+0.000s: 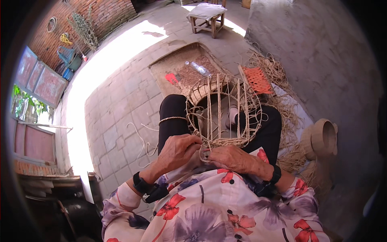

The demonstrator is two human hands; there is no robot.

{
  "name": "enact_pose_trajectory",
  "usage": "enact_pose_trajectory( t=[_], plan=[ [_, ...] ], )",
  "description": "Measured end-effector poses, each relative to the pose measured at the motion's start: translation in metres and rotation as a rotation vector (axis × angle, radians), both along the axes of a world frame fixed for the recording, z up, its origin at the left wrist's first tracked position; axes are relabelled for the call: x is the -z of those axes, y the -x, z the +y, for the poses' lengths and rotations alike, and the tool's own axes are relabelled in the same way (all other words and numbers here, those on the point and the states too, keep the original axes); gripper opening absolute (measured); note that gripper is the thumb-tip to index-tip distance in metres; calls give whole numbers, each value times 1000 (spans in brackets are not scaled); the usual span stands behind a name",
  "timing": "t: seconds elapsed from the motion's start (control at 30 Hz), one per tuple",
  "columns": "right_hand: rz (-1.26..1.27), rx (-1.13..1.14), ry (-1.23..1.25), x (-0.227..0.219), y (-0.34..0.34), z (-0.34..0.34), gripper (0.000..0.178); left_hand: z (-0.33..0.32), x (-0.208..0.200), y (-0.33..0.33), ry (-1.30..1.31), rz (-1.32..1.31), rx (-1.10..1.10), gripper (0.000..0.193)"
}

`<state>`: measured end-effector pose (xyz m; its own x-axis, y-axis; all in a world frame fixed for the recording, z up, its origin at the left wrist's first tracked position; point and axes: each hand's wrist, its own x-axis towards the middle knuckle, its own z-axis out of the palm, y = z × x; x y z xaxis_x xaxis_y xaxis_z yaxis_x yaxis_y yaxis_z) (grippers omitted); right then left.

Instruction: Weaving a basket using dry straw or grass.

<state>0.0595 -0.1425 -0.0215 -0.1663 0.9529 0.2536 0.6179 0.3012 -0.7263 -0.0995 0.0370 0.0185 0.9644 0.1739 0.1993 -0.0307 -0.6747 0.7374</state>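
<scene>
A round frame strung with several twisted straw cords rests across my lap between my knees. At its near left edge my left hand is closed, the fingertips pinching straw cord at the rim. Close beside it, my right hand is also closed, its thumb and forefinger on a loop of cord below the rim. The exact crossing of the strands between the fingertips is too small to make out. One cord runs over my left knee, and loose ends trail to the left.
Beyond my knees lies a woven tray with a clear plastic bottle and a red piece. Straw cord bundles, an orange woven piece and a tan round container are at right. A stool stands farther off.
</scene>
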Motion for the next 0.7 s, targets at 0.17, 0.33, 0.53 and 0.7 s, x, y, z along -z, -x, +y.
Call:
enact_pose_trajectory(
  t=[0.17,0.33,0.53,0.7],
  plan=[
    [-34,-34,6,-4,0,-1,11,7,9,-20,-445,25,139,39],
    [-8,-27,-20,-5,1,-1,11,12,20,-37,-417,-44,247,36],
    [136,57,-22,-9,3,-1,10,19,35,-41,-287,-87,277,23],
    [842,510,234,-16,-32,-6,20,21,43,-48,-118,-24,281,16]
  ],
)
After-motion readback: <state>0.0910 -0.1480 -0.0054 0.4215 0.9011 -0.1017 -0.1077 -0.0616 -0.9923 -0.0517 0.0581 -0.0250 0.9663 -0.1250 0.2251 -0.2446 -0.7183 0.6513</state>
